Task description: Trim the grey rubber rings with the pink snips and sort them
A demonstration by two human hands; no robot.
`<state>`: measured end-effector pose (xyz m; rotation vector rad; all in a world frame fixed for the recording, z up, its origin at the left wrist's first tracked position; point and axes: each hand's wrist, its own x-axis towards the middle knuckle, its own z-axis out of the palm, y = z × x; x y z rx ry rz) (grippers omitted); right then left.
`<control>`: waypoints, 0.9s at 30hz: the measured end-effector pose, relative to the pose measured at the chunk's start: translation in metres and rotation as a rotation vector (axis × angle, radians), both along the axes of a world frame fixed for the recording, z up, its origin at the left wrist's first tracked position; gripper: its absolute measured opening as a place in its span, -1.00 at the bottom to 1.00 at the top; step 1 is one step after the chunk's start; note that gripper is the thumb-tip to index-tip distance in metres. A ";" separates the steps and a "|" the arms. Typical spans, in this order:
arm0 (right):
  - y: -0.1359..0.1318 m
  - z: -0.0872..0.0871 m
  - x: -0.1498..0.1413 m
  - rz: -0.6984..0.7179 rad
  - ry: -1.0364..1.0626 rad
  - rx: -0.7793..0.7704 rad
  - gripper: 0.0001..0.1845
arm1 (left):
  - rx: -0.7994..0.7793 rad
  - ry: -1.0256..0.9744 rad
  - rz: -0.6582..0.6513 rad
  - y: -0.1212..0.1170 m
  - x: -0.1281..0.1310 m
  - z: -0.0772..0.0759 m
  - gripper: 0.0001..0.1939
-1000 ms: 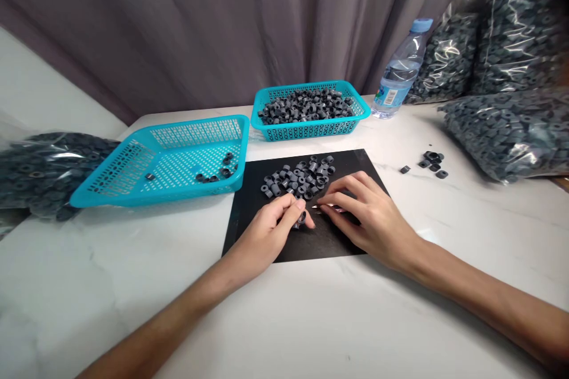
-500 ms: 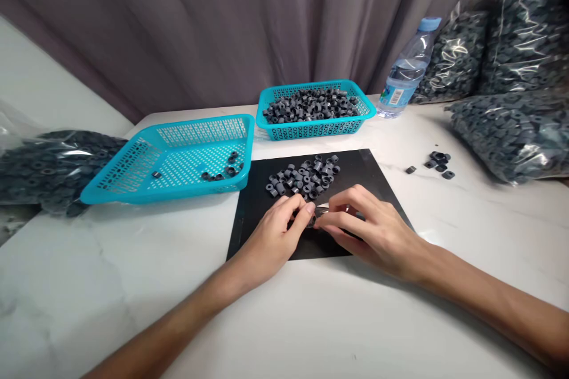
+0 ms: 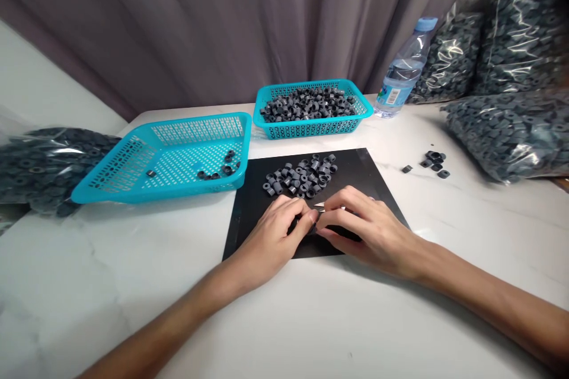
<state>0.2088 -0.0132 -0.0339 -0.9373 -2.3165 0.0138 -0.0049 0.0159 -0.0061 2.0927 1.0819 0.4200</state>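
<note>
My left hand (image 3: 284, 231) is closed over the black mat (image 3: 368, 172), thumb and fingers pinching a small dark grey ring (image 3: 312, 229) that they mostly hide. Close against it, my right hand (image 3: 368, 228) is closed too, holding a slim pointed metal tool (image 3: 320, 205). Its bright tip points left, towards my left thumb; the rest lies behind my fingers, so its exact kind does not show. Just beyond both hands, a loose heap of short grey plastic rings (image 3: 303, 178) covers the middle of the mat.
A turquoise basket (image 3: 160, 192) with a few rings stands left; another turquoise basket (image 3: 311, 129), full of rings, is behind the mat. A water bottle (image 3: 402, 74) stands back right. Several loose pieces (image 3: 433, 160) lie near a bulging clear bag (image 3: 511, 130). Another bag (image 3: 57, 160) sits far left.
The view has shifted slightly, moving the surroundings a little left. More of the metal tool's bright tip shows between my hands, while the grey ring is more hidden. Both hands stay together.
</note>
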 end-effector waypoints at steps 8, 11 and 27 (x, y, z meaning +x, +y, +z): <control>-0.001 0.003 -0.002 0.008 0.012 -0.029 -0.89 | 0.027 0.004 -0.032 0.000 -0.001 -0.001 -0.67; 0.000 0.002 -0.001 0.011 -0.002 -0.033 -0.88 | 0.023 0.009 -0.031 -0.001 0.000 0.000 -0.66; 0.003 0.008 -0.001 0.144 0.057 -0.172 -0.85 | 0.051 0.035 -0.077 0.000 -0.002 -0.003 -0.70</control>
